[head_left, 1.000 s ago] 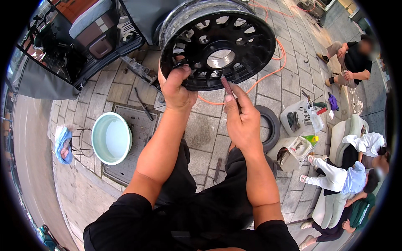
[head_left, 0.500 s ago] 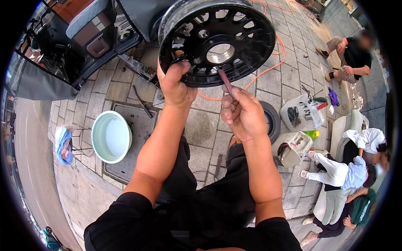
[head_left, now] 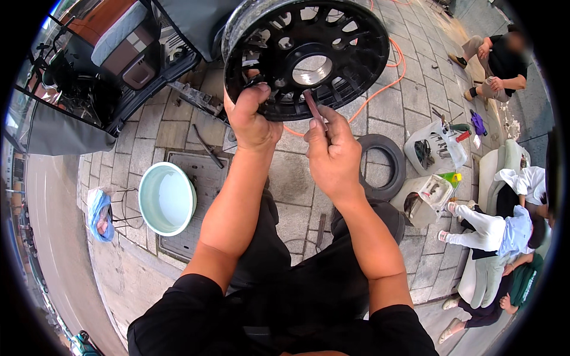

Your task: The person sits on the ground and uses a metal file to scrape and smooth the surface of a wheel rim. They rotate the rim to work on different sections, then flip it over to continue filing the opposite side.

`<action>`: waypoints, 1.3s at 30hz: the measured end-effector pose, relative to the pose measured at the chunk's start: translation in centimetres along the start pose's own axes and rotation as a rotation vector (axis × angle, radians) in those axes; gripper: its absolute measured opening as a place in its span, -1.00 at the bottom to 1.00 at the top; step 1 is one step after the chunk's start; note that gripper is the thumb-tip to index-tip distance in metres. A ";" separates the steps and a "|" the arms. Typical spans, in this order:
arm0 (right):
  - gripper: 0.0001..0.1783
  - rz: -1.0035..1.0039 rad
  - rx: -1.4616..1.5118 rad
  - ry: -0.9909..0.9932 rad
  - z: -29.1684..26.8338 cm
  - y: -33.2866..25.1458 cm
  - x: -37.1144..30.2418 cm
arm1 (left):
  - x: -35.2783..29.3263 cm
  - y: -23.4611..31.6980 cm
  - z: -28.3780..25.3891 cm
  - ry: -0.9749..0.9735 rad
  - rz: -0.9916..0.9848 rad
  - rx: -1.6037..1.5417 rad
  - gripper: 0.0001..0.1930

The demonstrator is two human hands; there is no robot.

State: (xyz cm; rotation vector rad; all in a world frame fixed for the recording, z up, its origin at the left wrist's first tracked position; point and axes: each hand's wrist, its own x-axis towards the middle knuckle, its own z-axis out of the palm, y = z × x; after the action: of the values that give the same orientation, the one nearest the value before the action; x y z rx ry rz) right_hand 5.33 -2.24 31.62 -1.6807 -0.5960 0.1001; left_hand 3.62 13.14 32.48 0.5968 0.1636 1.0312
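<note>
A black wheel rim (head_left: 350,74) with many round and oval openings and a shiny centre hole is held up in front of me, tilted. My left hand (head_left: 254,121) grips its lower left edge, the thumb inside the rim and the other fingers hidden beneath. Between the thumb and fingers of my right hand (head_left: 333,151) is a short reddish-brown stick (head_left: 314,107), whose kind I cannot make out. Its upper end meets or overlaps the rim's face just below the centre hole.
A pale green basin (head_left: 167,199) of water stands at left by a dark metal bar (head_left: 207,146). At right are a small tire (head_left: 392,167), a white tool bucket (head_left: 436,148) and a cut-open white container (head_left: 423,200). An orange hose (head_left: 380,92) crosses the paving; people sit farther right.
My right hand has turned and shifted slightly left, its fingers now closer round the stick. The stick's tip moved a little left and up along the rim. My left hand keeps its grip.
</note>
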 end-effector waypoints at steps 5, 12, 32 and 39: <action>-0.74 -0.116 -0.046 0.019 0.5 -0.2 0.4 | -0.2 0.3 0.3 0.017 0.000 -0.003 -0.66; -0.76 -0.271 -0.245 0.042 1.5 -1.6 1.9 | -0.2 0.5 -0.1 -0.015 0.010 0.010 -0.62; -0.78 -0.190 -0.194 0.103 3.3 -1.0 0.6 | 0.5 0.9 -0.5 0.062 0.062 0.022 -0.47; -0.77 -0.242 -0.186 0.074 3.5 -0.6 1.2 | 0.6 1.0 -0.4 0.084 0.074 -0.056 -0.45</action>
State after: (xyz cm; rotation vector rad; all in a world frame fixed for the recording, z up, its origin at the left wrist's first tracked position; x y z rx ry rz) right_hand 4.82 1.44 31.76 -1.7686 -0.7671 -0.1964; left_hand 3.01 14.21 32.75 0.5119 0.1872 1.1294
